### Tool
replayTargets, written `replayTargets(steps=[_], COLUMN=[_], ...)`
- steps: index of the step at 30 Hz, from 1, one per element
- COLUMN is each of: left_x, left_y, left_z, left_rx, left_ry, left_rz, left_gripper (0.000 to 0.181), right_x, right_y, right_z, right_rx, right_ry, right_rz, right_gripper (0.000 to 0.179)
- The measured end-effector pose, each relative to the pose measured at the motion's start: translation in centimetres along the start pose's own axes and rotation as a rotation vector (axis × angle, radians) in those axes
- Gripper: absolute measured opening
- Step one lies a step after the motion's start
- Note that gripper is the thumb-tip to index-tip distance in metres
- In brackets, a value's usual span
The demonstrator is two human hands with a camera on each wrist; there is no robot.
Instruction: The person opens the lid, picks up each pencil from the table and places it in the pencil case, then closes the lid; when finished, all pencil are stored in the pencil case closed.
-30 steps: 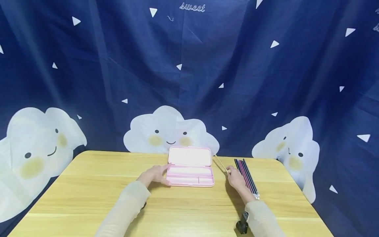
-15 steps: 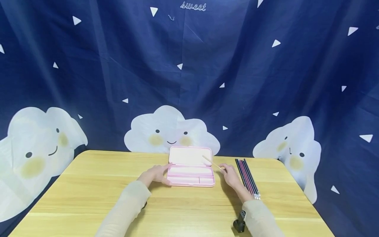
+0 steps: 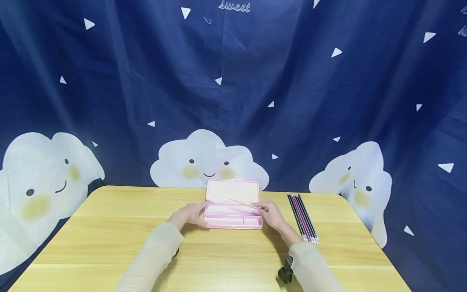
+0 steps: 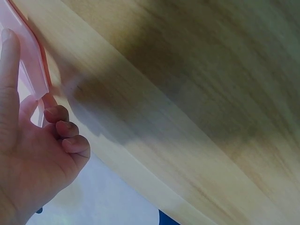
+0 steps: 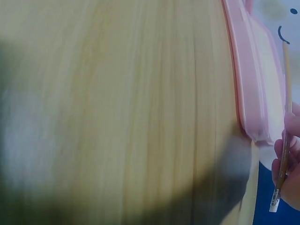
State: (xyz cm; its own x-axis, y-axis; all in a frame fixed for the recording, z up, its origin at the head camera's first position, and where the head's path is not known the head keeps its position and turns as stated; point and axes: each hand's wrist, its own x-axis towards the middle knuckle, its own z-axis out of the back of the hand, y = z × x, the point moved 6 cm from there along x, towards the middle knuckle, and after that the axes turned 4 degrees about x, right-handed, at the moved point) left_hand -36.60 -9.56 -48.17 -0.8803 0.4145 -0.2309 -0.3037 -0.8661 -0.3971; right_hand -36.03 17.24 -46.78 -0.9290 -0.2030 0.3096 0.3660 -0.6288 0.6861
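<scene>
- Navy cloth [image 3: 248, 73] with printed white clouds, behind pale wooden bench [image 3: 91, 239].
- Hinged pink pencil case [image 3: 224, 222] open, frame centre; left hand [image 3: 189, 214] grips its left end, fingers and thumb spread around it, probably steadying it.
- Right hand [image 3: 271, 215], right of centre: fingers pinch slim tan pencil [image 3: 243, 203] near its white-tipped end, leaving the shaft free above the case.
- Dark and red pencils [image 3: 303, 219] aligned farther right, seemingly within easy reach.

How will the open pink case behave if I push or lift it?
The pink case looks like smooth, hard plastic, so it is probably stiff and likely to slide along the table. Its wide, shallow tray suggests little tendency to tip. The open lid may swing if the case is lifted.
</scene>
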Motion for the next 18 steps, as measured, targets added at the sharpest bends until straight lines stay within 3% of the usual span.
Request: replayTargets(steps=[7,18], left_x=[0.2,0.3], left_y=[0.1,0.4], left_z=[-0.1,-0.1], left_rx=[0.003,0.011], left_ry=[-0.001,0.009], left_rz=[0.011,0.031], left_gripper=[0.096,0.098], right_x=[0.4,0.9], right_y=[0.5,1.9], right_z=[-1.2,-3.1], right_rx=[0.03,-0.011], right_ry=[0.051,0.181], right_rz=[-0.029,0.081], right_gripper=[0.018,0.023])
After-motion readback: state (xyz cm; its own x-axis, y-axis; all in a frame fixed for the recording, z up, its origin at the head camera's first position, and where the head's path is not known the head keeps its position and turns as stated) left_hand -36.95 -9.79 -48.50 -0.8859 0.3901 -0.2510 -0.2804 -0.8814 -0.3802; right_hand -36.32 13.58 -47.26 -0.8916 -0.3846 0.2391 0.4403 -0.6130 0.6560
